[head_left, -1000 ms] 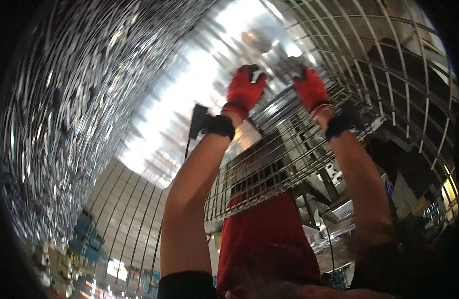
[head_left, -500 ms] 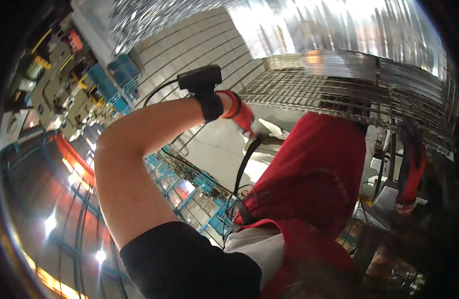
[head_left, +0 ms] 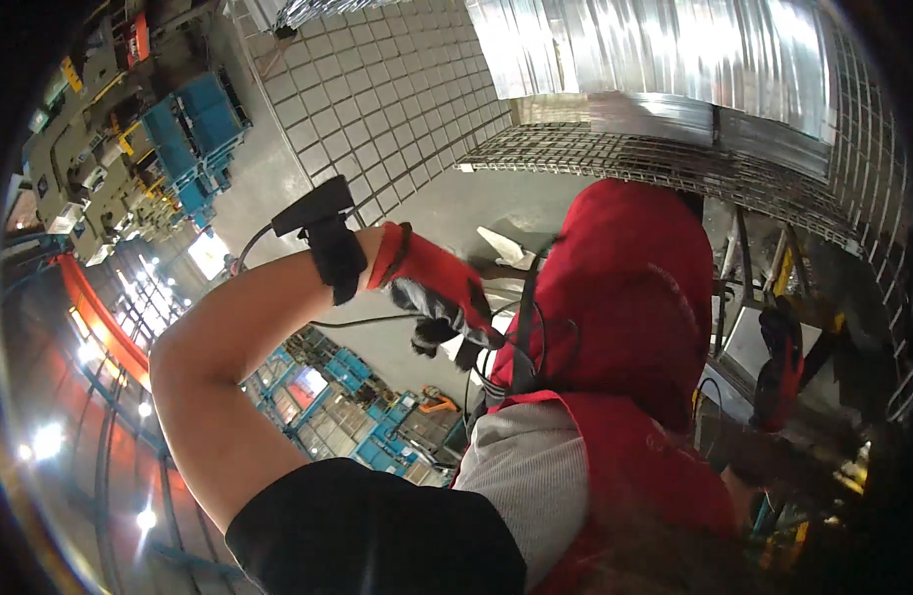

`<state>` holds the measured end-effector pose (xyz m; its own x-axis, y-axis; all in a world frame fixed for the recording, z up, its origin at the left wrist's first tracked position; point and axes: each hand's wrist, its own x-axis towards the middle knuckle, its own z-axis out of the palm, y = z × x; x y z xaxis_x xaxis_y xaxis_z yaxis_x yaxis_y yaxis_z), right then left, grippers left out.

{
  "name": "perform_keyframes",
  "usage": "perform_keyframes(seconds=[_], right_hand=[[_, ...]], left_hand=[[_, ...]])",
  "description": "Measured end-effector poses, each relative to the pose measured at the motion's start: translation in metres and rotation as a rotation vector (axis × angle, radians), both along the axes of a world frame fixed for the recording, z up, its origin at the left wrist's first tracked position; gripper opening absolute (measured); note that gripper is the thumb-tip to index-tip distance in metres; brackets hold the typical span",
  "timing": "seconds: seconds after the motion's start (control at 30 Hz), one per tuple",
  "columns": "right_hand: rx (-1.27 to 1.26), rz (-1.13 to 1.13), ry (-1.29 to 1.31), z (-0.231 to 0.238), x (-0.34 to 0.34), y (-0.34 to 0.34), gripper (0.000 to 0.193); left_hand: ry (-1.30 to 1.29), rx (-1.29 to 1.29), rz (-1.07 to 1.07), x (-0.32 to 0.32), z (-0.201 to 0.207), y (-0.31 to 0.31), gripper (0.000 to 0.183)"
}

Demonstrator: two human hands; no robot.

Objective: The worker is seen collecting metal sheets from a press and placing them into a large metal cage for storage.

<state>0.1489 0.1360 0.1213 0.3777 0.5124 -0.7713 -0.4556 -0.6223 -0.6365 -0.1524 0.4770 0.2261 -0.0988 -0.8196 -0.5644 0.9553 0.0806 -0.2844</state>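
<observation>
My left hand (head_left: 442, 288), in a red glove with a grey and black palm, is in front of my body beside the red apron (head_left: 625, 297). Its dark fingertips hang loosely bent and apart, and I see nothing held in them. Thin black cables (head_left: 541, 332) run close by the fingers. A black strap with a small black box (head_left: 318, 208) sits on my left wrist. Over at the right, my right hand (head_left: 779, 367), in a red and black glove, hangs low beside a grey metal box (head_left: 754, 347). Shadow hides its fingers.
A wire mesh basket (head_left: 615, 149) with shiny metal sheets or strips (head_left: 665, 59) stands ahead. Another mesh panel (head_left: 377, 99) spreads to its left. Blue frames (head_left: 194, 134) and machinery stand at the far left. White scraps (head_left: 506, 246) lie on the floor.
My left hand has come back and down toward my body, its palm side now showing. My right hand has moved slightly down and left. The view has turned, showing more mesh.
</observation>
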Motion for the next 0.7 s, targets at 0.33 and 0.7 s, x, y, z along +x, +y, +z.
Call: perform_keyframes(seconds=[0.33,0.7], right_hand=[[0.198,0.317,0.286,0.097,-0.038,0.106,0.032],[0.61,1.159,0.453,0.115,-0.13,0.175,0.026]], left_hand=[[-0.413,0.593,0.191,0.037,0.045,-0.008,0.02],[-1.076,1.069,0.363,0.025,0.07,-0.032,0.018]])
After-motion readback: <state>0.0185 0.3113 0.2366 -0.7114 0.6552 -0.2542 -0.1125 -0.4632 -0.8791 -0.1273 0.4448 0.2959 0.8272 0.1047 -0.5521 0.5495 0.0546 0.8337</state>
